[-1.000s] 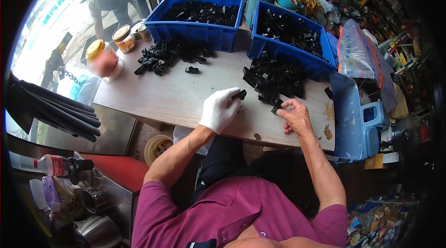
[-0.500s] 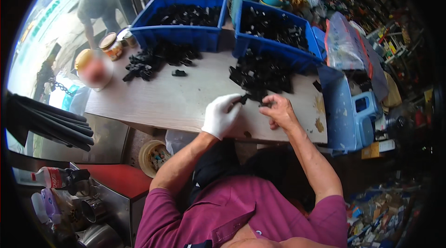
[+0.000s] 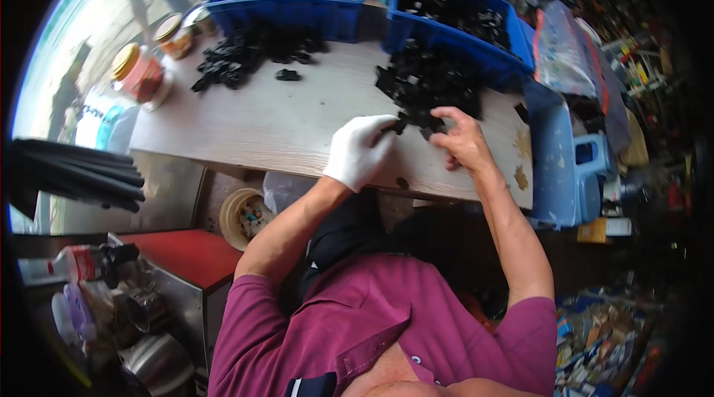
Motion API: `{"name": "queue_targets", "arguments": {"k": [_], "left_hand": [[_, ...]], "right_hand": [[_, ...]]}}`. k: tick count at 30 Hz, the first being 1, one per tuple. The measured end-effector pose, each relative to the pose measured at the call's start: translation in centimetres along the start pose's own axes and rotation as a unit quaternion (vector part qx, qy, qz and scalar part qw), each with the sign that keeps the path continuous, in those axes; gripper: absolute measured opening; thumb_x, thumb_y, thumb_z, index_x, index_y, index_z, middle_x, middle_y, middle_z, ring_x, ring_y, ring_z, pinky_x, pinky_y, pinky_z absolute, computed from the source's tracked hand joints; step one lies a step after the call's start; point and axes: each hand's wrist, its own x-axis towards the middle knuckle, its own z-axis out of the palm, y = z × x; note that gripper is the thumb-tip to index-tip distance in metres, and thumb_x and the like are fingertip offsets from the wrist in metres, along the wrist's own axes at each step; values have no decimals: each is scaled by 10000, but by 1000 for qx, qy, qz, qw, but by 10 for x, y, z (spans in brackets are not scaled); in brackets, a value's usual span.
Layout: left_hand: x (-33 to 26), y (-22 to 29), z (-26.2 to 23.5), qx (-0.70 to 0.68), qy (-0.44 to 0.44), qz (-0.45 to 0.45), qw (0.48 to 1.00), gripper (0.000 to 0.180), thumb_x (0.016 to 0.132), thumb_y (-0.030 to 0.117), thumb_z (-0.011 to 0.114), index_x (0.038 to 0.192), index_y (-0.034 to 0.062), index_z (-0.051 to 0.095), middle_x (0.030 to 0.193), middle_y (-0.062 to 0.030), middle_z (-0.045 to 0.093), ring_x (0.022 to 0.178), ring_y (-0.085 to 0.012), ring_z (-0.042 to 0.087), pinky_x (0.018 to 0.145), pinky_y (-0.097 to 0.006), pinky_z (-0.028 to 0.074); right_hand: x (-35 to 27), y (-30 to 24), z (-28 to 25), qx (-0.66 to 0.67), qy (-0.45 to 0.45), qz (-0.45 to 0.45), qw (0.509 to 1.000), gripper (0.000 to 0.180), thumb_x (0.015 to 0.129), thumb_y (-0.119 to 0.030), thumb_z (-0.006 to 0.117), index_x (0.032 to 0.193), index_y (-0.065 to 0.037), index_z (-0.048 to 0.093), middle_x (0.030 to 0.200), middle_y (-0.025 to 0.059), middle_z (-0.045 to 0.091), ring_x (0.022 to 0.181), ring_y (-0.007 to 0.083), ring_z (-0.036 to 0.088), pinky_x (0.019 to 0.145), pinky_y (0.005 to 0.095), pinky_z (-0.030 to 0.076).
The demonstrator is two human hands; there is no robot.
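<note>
My left hand point(image 3: 359, 150) wears a white glove and pinches a small black plastic part point(image 3: 399, 126) at its fingertips. My bare right hand point(image 3: 462, 140) meets it from the right, fingers closed on another small black part point(image 3: 433, 124). Both hands hover over the near edge of a pale wooden table point(image 3: 282, 126). Just beyond them lies a heap of black parts point(image 3: 428, 83). A second heap of black parts point(image 3: 249, 55) lies at the table's far left, with one loose black piece point(image 3: 288, 75) beside it.
Two blue bins point(image 3: 297, 7) point(image 3: 476, 44) full of black parts stand along the far side. Jars with yellow lids point(image 3: 137, 73) sit at the left end. A blue stool point(image 3: 587, 159) stands at right. A red-topped cabinet point(image 3: 186, 256) is below left.
My hands have drawn closer together at the near edge of the right heap, and the view has shifted nearer to the table.
</note>
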Motion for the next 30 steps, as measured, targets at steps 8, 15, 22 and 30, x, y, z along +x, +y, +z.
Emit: {"name": "queue_targets", "arguments": {"k": [8, 15, 22, 30], "left_hand": [[-1, 3, -3, 17, 8, 1, 1000, 239, 875, 67, 688, 1105, 71, 755, 1019, -162, 744, 948, -362, 709, 840, -416, 573], [1, 3, -1, 0, 17, -2, 1000, 213, 873, 144, 691, 1068, 83, 754, 955, -163, 730, 919, -377, 687, 813, -454, 557], [-5, 2, 1, -20, 27, -15, 999, 213, 877, 148, 694, 1069, 76, 754, 961, -172, 730, 925, -386, 688, 819, -451, 558], [-3, -6, -2, -33, 12, -9, 999, 252, 863, 107, 704, 1110, 75, 741, 1037, -162, 740, 981, -368, 701, 869, -423, 565]], "right_hand": [[-9, 6, 7, 45, 29, -25, 998, 383, 831, -52, 780, 1183, -29, 633, 594, -41, 499, 443, 64, 480, 388, 236, 420], [-3, 5, 6, 36, 34, -10, 999, 375, 823, -46, 766, 1177, -50, 641, 596, -39, 487, 447, 69, 472, 394, 250, 433], [-7, 11, 10, 33, 69, -4, 997, 341, 825, -45, 765, 1139, -30, 633, 581, -32, 491, 432, 73, 461, 384, 248, 423], [6, 15, 5, 0, 25, -8, 1000, 433, 812, -60, 783, 1225, -26, 656, 639, 43, 603, 413, 129, 525, 368, 296, 420]]}}
